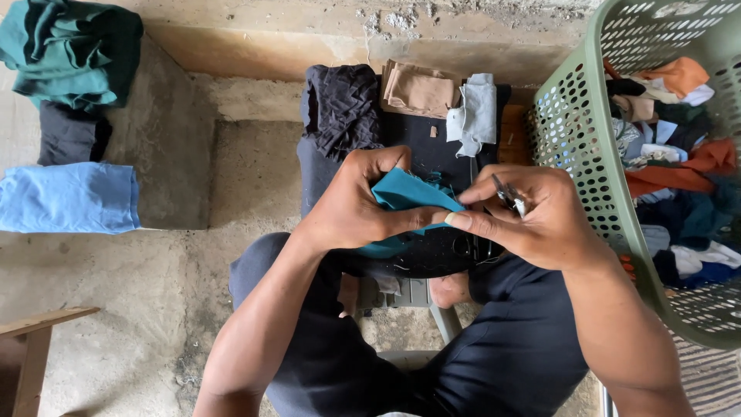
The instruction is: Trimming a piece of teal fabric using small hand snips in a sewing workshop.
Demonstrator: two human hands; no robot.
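Two hands (355, 205) (532, 216) grip one teal cloth (409, 193); right holds one snips (508, 195)

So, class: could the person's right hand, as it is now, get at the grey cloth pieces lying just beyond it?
Probably yes. The right hand lies close to the grey cloth pieces with nothing between them, but it already holds a small metal tool and pinches the teal cloth.

Teal cloth piece (407, 194), folded, pinched; small metal snips (508, 195), held.

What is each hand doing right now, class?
Left hand: closed, holding the teal cloth.
Right hand: closed, pinching the cloth's edge, with small scissors in its grip.
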